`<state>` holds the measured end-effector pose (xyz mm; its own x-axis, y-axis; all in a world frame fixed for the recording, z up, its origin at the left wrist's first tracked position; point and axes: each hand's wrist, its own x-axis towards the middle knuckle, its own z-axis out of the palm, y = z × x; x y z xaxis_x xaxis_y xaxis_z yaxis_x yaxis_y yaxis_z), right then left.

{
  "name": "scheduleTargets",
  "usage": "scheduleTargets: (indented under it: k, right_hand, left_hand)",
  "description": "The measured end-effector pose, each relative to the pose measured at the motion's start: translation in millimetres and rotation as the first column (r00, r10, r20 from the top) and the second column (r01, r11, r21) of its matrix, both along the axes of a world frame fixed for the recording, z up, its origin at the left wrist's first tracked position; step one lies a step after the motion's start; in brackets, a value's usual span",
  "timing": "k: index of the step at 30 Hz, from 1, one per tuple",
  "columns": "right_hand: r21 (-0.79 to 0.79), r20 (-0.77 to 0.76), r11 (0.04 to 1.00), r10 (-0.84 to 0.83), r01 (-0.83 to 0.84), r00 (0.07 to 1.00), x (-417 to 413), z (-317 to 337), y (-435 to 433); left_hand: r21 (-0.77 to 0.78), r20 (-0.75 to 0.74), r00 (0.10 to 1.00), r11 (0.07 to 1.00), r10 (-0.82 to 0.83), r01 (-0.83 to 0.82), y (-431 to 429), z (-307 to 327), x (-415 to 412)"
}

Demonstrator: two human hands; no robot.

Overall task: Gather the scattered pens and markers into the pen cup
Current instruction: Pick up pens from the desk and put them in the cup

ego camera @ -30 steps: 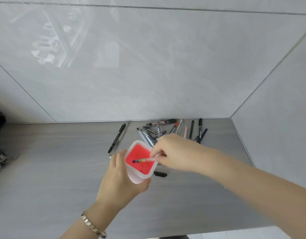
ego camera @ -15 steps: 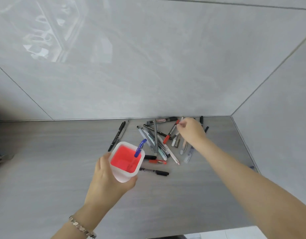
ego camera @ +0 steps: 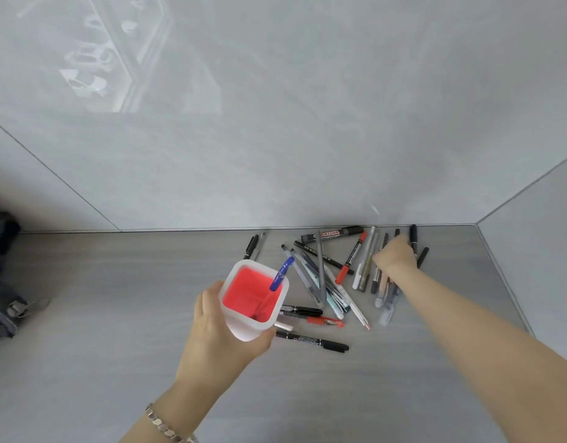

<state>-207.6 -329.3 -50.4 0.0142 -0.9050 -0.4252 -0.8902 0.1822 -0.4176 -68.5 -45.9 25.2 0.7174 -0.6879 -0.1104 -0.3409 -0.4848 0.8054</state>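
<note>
My left hand (ego camera: 223, 327) grips a white pen cup (ego camera: 244, 327) with a red inside, held just above the grey table. A blue pen (ego camera: 281, 274) stands slanted in the cup. To its right, several pens and markers (ego camera: 320, 276) lie scattered, among them a black whiteboard marker (ego camera: 331, 234), a red-capped marker (ego camera: 352, 257) and a black marker (ego camera: 311, 341) near the cup. My right hand (ego camera: 395, 255) rests on the pens at the far right of the pile, its fingers curled downward. Whether it grips one is hidden.
The grey table (ego camera: 116, 314) meets a tiled wall at the back and another on the right (ego camera: 531, 251), so the pens lie in the corner. A dark bag (ego camera: 2, 282) sits at the left edge. A lone black pen (ego camera: 252, 246) lies left of the pile.
My right hand dropped the blue pen into the cup, reached to the pile, then shifted right along it. The cup moved slightly left in my left hand.
</note>
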Motion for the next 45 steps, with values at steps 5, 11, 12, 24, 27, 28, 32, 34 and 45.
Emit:
scheduleTargets:
  k: [5, 11, 12, 24, 27, 28, 32, 34, 45]
  right_hand:
    - [-0.047, -0.110, 0.992, 0.114, -0.120, 0.987, -8.2, -1.9, 3.8]
    - [-0.042, -0.263, 0.979, 0.183, -0.200, 0.947, -1.1, 3.1, 9.1]
    - [-0.044, -0.263, 0.979, 0.183, -0.201, 0.947, -0.5, 3.8, 8.5]
    - [0.092, -0.366, 0.406, 0.863, -0.909, 0.348, 5.3, 30.3, 27.2]
    - [0.071, -0.424, 0.429, 0.830, -0.900, 0.362, 12.1, 23.6, 35.7]
    - [0.032, -0.418, 0.455, 0.815, -0.890, 0.402, 11.8, 24.3, 35.8]
    - [-0.444, -0.193, 0.518, 0.741, -0.731, 0.643, 1.0, 44.6, 37.8]
    - [-0.553, 0.174, 0.688, 0.648, -0.471, 0.742, 0.2, 77.0, 55.5]
    - [-0.107, 0.948, 0.984, 0.145, -0.143, 0.284, 39.1, 94.2, 223.3]
  left_hand:
    - [-0.001, -0.047, 0.999, 1.000, -0.020, 0.020, -9.6, -8.7, 6.3]
    - [-0.043, -0.036, 0.998, 0.998, -0.051, 0.049, -17.5, -5.9, 11.7]
    - [-0.038, -0.038, 0.998, 0.998, -0.047, 0.045, -17.5, -4.2, 12.5]
    - [-0.022, -0.017, 0.999, 0.999, -0.028, 0.028, 3.9, -2.8, 12.1]
    - [-0.035, -0.018, 0.999, 0.999, -0.028, 0.027, 8.8, -1.8, 9.5]
    - [-0.036, -0.021, 1.000, 0.999, -0.022, 0.021, 10.6, -1.2, 8.8]
    - [-0.051, -0.042, 0.999, 0.999, -0.010, 0.008, 18.9, -2.1, 7.2]
    - [-0.049, -0.034, 0.999, 0.999, -0.016, 0.014, 22.7, -4.7, 4.3]
    - [-0.131, -0.086, 0.972, 0.969, -0.220, 0.208, 21.9, -7.1, -32.1]
